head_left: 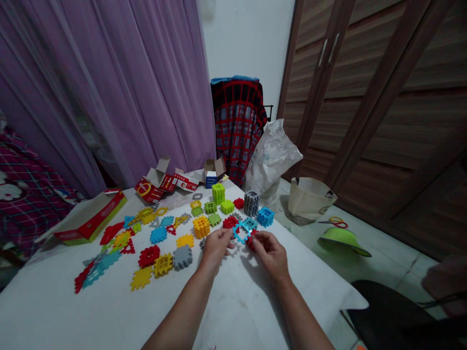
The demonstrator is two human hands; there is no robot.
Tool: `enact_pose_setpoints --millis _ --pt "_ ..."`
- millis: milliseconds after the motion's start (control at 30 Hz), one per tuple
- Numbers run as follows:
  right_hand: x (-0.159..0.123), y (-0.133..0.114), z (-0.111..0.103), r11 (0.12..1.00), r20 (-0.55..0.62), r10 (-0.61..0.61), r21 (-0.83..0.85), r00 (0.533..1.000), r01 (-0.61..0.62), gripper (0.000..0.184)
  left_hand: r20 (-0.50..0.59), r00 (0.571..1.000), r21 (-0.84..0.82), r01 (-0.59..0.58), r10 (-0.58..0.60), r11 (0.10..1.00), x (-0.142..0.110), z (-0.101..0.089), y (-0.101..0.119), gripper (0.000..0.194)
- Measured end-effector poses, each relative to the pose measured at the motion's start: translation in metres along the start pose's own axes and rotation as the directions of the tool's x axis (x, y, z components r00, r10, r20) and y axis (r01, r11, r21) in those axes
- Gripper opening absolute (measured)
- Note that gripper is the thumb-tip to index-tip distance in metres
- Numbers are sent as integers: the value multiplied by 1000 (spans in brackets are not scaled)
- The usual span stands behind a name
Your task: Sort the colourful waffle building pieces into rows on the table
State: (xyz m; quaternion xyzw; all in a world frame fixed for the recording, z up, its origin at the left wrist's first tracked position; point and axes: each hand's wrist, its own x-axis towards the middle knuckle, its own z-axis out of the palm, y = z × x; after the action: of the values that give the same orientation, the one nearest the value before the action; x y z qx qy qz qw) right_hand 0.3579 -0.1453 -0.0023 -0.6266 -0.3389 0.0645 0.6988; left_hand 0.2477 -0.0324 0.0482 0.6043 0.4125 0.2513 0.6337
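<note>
My left hand (216, 247) is closed, its fingertips pinching the left edge of a light-blue open square frame piece (236, 228) with notched edges. Between the thumb and fingers of my right hand (272, 253) is a red notched piece (250, 240), which touches the right end of the blue frame; whether the two are locked together I cannot tell. Just beyond the fingers lie a red piece (230, 222) and a teal piece (250, 223). A yellow-orange cube (201, 227) of joined pieces stands beyond my left hand.
Stacks of grey (251, 203), blue (265, 217) and lime-green pieces (218, 193) stand toward the back right of the white table (109, 316). Several loose pieces spread leftward. Opened boxes (166, 182) line the far edge; a red-green box (91, 218) sits left. A green bowl (341, 237) is off the table.
</note>
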Motion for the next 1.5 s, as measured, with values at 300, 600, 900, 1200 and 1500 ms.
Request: enact_pose_setpoints --millis 300,600,900,1200,1500 --pt "-7 -1 4 889 58 -246 -384 968 249 29 -47 999 -51 8 -10 999 1 2 -4 46" --pt "-8 1 6 868 -34 -265 -443 964 223 29 3 1000 -58 0 1 998 3 12 -8 43" --pt "61 29 -44 879 -304 -48 -465 951 -105 55 -23 888 342 -424 458 839 -15 -12 -48 36" --pt "91 58 -56 804 -206 -5 -582 978 -119 57 -38 829 414 -495 558 764 -21 -28 -79 37" --pt "90 60 -55 745 -203 7 -652 979 -141 51 -57 909 334 -372 412 866 -19 -28 -83 47"
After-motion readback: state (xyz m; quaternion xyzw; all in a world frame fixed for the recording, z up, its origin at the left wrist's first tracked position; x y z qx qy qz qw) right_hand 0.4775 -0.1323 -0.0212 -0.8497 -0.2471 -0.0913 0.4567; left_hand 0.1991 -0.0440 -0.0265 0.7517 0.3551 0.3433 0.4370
